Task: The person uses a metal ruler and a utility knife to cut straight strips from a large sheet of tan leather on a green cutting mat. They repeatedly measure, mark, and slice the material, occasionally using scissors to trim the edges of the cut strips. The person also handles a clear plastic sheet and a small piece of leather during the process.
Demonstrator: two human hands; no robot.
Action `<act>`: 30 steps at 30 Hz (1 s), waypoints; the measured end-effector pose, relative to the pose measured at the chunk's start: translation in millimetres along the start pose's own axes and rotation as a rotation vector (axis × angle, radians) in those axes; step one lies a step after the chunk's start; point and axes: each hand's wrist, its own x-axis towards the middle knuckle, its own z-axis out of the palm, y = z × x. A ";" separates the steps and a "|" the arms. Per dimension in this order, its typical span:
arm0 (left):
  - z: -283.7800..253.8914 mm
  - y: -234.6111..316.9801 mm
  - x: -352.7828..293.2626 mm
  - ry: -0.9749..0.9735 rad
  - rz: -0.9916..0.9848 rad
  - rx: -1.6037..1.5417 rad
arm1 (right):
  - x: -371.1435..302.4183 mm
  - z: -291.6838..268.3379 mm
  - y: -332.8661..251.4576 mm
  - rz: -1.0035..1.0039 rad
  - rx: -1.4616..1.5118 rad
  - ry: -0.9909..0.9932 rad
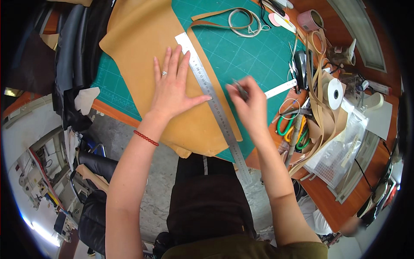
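Observation:
A large tan sheet of leather [140, 43] lies over a green cutting mat [258, 54]. Along its right side runs a long steel ruler [217, 110], slanting down past the table's near edge. My left hand [172, 88] is open, fingers spread on the leather, with fingertips and thumb touching the ruler. To the ruler's right, my right hand [252, 103] is closed on a slim metallic tool [241, 89]; its exact kind is hard to make out. A narrow strip of the leather shows between the ruler and that hand.
Several scissors [297, 129] lie at the right among leather strips [321, 93], a white spool [335, 93] and clear plastic bags [340, 140]. A leather strap [211, 22] and a ring-shaped coil [244, 34] rest at the back. Dark rolled material [69, 47] hangs at the left.

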 end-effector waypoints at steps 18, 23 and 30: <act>5.0 -5.4 -2.1 -0.002 0.038 0.038 | 13.6 -137.6 25.7 -0.419 -0.597 -0.440; 5.7 -4.3 -1.2 -0.004 0.043 0.056 | -17.0 -121.9 34.6 -0.411 -0.655 -0.372; 8.4 -6.3 -1.3 -0.002 0.060 0.105 | -19.2 -115.0 37.4 -0.435 -0.629 -0.373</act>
